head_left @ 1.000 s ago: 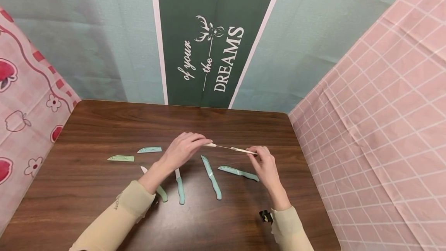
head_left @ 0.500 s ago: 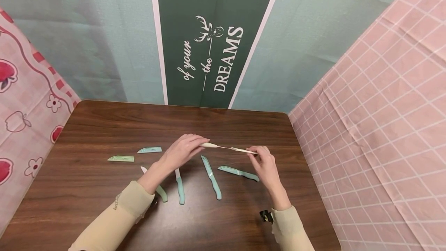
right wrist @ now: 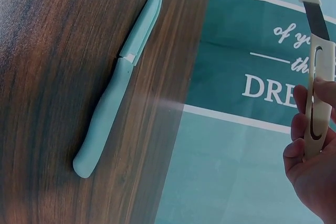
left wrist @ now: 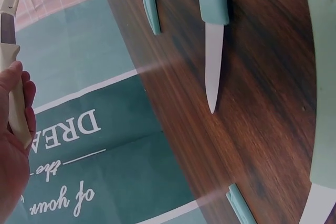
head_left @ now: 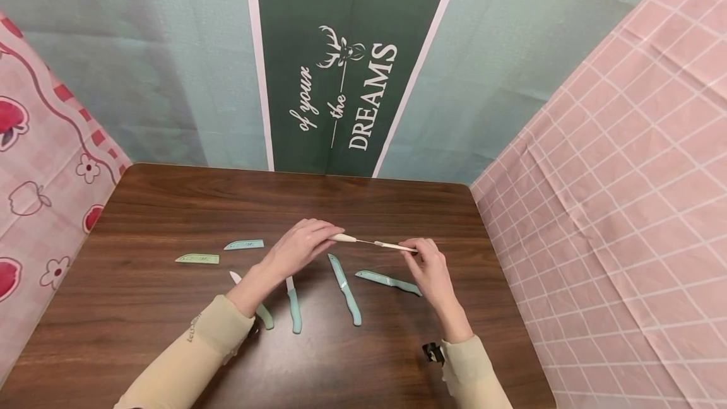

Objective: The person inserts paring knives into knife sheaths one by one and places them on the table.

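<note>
My left hand (head_left: 301, 245) grips the cream handle (left wrist: 17, 106) of a knife, held above the table. Its dark blade (right wrist: 316, 20) points toward my right hand (head_left: 430, 267), and part of it shows bare. Between thumb and fingers, that right hand pinches a slotted cream sheath (right wrist: 322, 66). The blade's front end runs into the sheath's mouth, so the tip is hidden. Beneath my hands lie two sheathed teal knives, one upright in the head view (head_left: 344, 289) and one slanting (head_left: 389, 282).
Left on the wooden table (head_left: 170, 207) lie a loose green sheath (head_left: 197, 259) and a loose blue sheath (head_left: 244, 245). A bare-bladed teal knife (head_left: 294, 311) and a green-handled knife (head_left: 264, 315) lie near my left forearm, which partly covers the green one. Cloth hangings (head_left: 613, 163) surround the table.
More of the cream handle now shows beyond my left fingers. The bare stretch of blade between handle and sheath has become slightly shorter. The things on the table have not moved.
</note>
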